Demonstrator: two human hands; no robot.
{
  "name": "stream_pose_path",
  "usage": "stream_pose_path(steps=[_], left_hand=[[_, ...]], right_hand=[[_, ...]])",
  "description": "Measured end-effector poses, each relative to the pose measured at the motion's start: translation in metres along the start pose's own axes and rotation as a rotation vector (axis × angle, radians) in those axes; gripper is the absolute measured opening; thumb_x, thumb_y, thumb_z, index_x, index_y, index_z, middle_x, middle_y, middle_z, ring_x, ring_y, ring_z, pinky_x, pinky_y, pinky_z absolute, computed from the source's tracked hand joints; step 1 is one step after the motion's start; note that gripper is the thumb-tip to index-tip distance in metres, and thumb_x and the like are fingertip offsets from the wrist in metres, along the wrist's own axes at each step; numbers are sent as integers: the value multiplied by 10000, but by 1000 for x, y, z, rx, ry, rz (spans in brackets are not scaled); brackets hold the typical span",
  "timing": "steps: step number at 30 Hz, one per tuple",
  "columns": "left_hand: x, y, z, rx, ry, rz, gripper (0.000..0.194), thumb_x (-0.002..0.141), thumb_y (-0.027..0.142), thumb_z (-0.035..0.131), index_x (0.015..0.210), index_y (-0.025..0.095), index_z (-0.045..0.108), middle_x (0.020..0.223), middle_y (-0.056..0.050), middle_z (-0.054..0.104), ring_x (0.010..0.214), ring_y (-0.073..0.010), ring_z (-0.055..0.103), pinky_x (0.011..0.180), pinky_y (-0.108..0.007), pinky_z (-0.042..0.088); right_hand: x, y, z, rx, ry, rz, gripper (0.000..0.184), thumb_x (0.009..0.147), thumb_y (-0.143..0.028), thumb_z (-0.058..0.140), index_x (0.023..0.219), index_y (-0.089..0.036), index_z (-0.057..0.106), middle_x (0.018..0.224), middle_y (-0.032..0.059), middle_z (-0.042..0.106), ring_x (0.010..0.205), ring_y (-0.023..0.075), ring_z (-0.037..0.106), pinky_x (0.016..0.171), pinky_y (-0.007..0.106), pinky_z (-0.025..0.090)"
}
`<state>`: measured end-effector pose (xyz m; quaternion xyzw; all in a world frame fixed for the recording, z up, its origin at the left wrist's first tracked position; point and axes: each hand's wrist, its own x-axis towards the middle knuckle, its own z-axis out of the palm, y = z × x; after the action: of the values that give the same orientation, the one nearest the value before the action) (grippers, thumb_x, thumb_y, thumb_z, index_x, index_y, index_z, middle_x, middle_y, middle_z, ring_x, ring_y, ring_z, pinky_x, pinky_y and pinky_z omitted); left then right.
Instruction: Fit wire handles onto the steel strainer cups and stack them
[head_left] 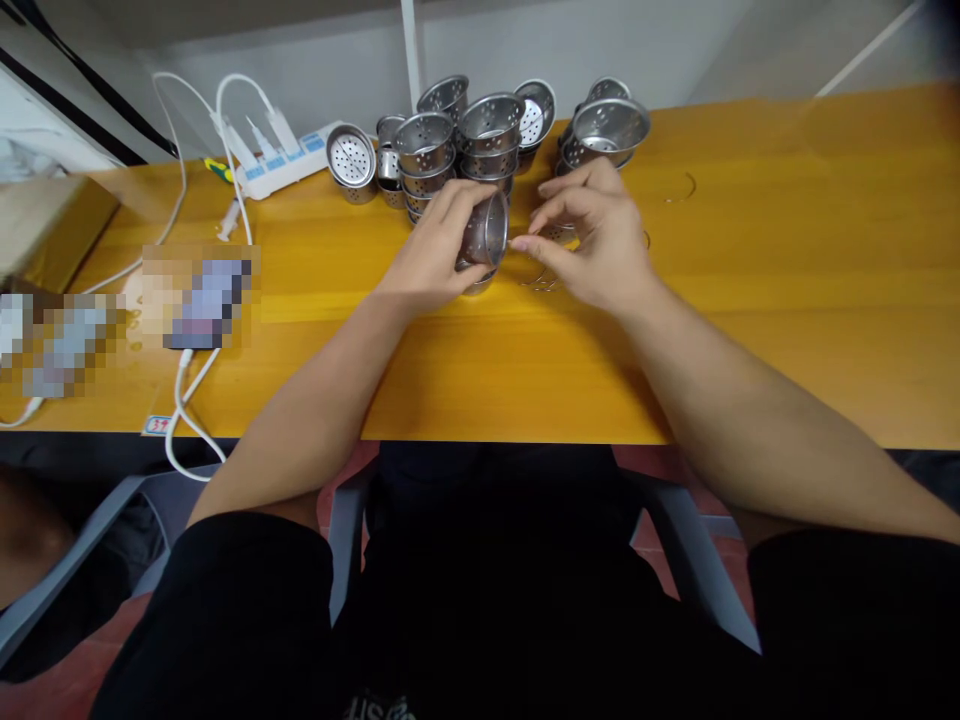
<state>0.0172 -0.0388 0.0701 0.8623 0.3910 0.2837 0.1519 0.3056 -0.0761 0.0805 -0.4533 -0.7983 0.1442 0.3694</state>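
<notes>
My left hand (pixel 435 250) is wrapped round a small perforated steel cup (pixel 484 232), held on its side with the open mouth facing right, just above the yellow table (pixel 525 370). My right hand (pixel 592 235) is pinched at the fingertips right beside the cup's mouth, on a thin wire ring (pixel 534 275) that is hard to make out. Behind both hands stand stacks of the same steel cups (pixel 457 135).
More steel cups (pixel 607 125) are piled at the back right. A white power strip (pixel 281 160) with plugs and cables lies back left. A phone (pixel 206 305) on a white cable rests at the left. Another thin wire ring (pixel 679 188) lies back right.
</notes>
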Motion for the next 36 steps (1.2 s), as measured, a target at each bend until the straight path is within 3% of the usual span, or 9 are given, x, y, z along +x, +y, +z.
stream_pose_path(steps=[4,8,13,17,22,29,32,36], left_hand=[[-3,-17,2,-160,105,7,1090,985,855,839,1872,361,443,1880,-121,697,1798,-413,667,1584,-630,543],[-8,-19,-1,-187,63,-94,966,1093,961,679,1845,378,512,1825,-89,760,1710,-378,736,1487,-641,619],[-6,-32,6,-200,36,-104,975,1037,934,850,1768,346,584,1849,-138,734,1704,-383,747,1464,-629,639],[0,-55,19,-295,71,26,1093,894,938,991,1695,304,604,1669,-158,841,1591,-423,819,1419,-698,657],[-1,-59,19,-296,50,43,1051,876,792,1053,1688,256,657,1661,-178,840,1547,-443,831,1402,-687,648],[-1,-64,17,-249,35,1,1019,867,659,1105,1702,250,689,1754,-182,795,1593,-454,808,1446,-640,634],[1,-74,19,-235,22,-16,1039,917,689,1092,1762,259,668,1822,-196,757,1651,-470,782,1466,-656,622],[3,-80,25,-234,6,-21,1090,995,770,1019,1876,280,605,1923,-202,690,1770,-483,706,1502,-655,613]], right_hand=[[0,1,-11,71,-63,43,645,1047,-1041,784,1468,-570,913,1596,138,830,1592,607,636,1253,938,601],[0,14,-18,6,-229,-68,649,1087,-997,787,1201,-365,880,1686,192,776,1523,532,714,1359,788,596],[2,36,-13,-111,-361,-81,406,1102,-679,818,1156,-277,812,1458,222,794,1235,447,804,1232,714,689],[2,49,-10,-140,-375,-80,374,1095,-667,833,1131,-295,826,1361,197,789,1196,450,807,1186,683,703],[2,59,-8,-194,-401,-50,403,1113,-650,859,1185,-254,851,1362,208,790,1160,425,792,1148,644,700],[2,60,-6,-191,-399,-35,340,1099,-600,864,1190,-273,839,1337,202,784,1222,471,806,1189,712,692],[1,52,-7,-171,-370,-54,456,1142,-668,842,1257,-226,857,1402,251,787,1234,491,811,1201,754,685],[-2,37,3,-40,-238,-89,758,1185,-877,781,1640,-273,807,1626,239,805,1389,530,802,1317,779,645]])
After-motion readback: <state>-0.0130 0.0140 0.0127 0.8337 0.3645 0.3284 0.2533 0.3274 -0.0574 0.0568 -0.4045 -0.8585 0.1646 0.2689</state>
